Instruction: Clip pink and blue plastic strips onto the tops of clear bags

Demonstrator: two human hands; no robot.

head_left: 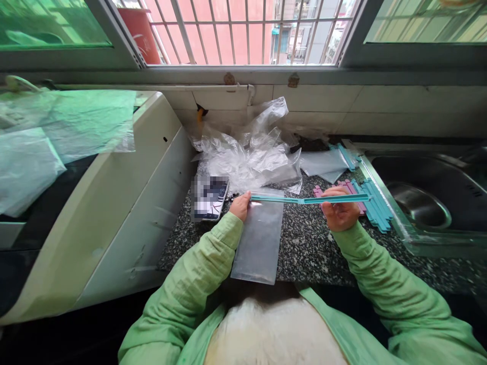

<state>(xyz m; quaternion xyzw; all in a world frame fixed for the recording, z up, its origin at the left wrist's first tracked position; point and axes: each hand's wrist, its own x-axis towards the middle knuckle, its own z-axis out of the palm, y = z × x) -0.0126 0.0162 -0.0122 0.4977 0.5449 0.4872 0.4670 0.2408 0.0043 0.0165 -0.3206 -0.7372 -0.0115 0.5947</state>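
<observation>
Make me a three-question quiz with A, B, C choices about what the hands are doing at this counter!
1. Where does the clear bag lie?
A in the sink
B on the counter
C on the windowsill

2. What colour is the long clip being held?
A teal
B red
C yellow

3. How is the clip held?
A by one hand
B by both hands
C by nobody

Answers:
1 B, it lies flat on the speckled counter.
2 A, it is teal.
3 B, the left hand and right hand grip its two ends.

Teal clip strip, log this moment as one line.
left hand: grips teal clip strip end | right hand: grips other end | clear bag: flat on counter below
</observation>
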